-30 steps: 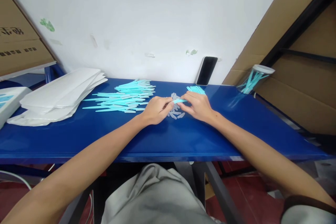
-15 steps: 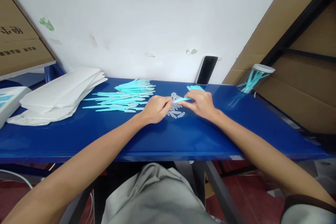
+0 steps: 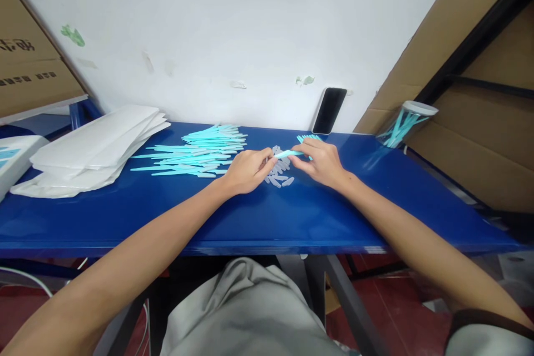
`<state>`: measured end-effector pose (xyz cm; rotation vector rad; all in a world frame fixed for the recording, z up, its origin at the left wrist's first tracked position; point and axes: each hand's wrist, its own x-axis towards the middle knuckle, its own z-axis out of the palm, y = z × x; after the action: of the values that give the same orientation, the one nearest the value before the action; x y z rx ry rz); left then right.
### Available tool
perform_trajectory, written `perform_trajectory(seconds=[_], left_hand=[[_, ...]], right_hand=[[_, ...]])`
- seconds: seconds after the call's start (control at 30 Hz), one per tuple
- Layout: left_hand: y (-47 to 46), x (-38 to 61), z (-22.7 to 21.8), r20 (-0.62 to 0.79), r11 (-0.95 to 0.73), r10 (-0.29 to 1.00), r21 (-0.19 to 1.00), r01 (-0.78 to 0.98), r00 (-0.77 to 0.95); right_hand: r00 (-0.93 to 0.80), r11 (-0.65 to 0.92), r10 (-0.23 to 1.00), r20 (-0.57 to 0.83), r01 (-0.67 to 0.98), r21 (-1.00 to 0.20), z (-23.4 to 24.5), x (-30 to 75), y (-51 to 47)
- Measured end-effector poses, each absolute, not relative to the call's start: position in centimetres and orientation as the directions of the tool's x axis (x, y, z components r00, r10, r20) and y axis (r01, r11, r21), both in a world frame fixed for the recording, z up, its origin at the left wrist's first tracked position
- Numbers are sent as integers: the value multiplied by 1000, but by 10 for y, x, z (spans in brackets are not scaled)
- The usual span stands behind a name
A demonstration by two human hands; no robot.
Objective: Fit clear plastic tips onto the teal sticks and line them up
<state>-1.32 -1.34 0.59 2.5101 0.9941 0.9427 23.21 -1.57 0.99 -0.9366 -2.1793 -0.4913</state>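
Between my two hands is a slim turquoise eyebrow razor [image 3: 285, 153], held level just above the table. My left hand [image 3: 249, 169] pinches its left end between thumb and forefinger; whether a clear cap is in that pinch is hidden. My right hand [image 3: 320, 161] grips the other end with thumb and fingertips. Below them lies a small heap of translucent blade caps [image 3: 276, 179], partly covered by the hands. A row of turquoise razors [image 3: 307, 138] shows behind my right hand. To the left is a larger pile of razors [image 3: 196, 157], several with pale caps on their ends.
White paper bags [image 3: 95, 142] are stacked on the blue table [image 3: 258, 222] at left, beside a white box [image 3: 16, 158]. A phone [image 3: 329, 111] leans on the wall. A clear jar [image 3: 403, 127] with turquoise sticks lies tilted at right, near cardboard [image 3: 471, 139].
The razor has tilted slightly and its left part shows more between my hands. My left fingers have shifted a little; the right hand has moved slightly up and left.
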Motion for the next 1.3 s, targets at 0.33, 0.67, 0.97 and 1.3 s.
perform_trajectory(seconds=[0.33, 0.67, 0.97, 1.3], left_hand=[[-11, -13, 4, 482, -753, 657, 443, 486, 580], [-6, -16, 5, 442, -677, 731, 378, 631, 520], [5, -20, 6, 360, -464, 853, 190, 865, 378], [45, -75, 4, 394, -237, 883, -99, 966, 257]], right_hand=[[-442, 611, 524, 728, 791, 40, 7, 234, -15], [-300, 474, 718, 628, 872, -126, 7, 265, 9], [-68, 349, 802, 593, 859, -373, 6, 286, 24], [-133, 294, 857, 498, 920, -261, 0, 281, 24]])
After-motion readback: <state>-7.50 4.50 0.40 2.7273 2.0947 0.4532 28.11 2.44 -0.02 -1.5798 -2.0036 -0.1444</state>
